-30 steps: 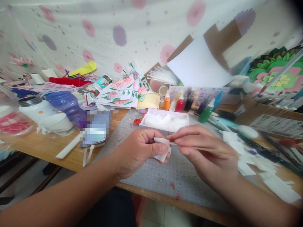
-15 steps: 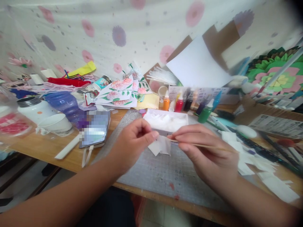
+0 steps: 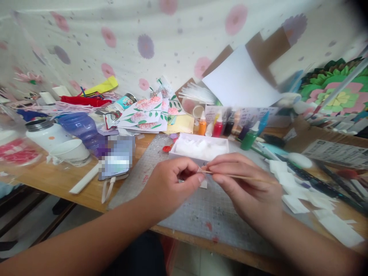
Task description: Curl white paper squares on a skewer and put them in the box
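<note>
A mat (image 3: 198, 218) is lying on the tabletop (image 3: 54, 178) before a flowered curtain (image 3: 123, 23), a label (image 3: 335, 152) is showing unreadable print, and both hands (image 3: 172, 188) are pinching a stick (image 3: 241, 176)

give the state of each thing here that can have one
thin stick: held, nearly level
right hand: closed on thin stick
left hand: pinched at its tip
white piece: mostly hidden by hands
white box: open, filled with white material
white jar: uncapped
white cup: lidless
orange bottle: nozzle on, upright
</note>
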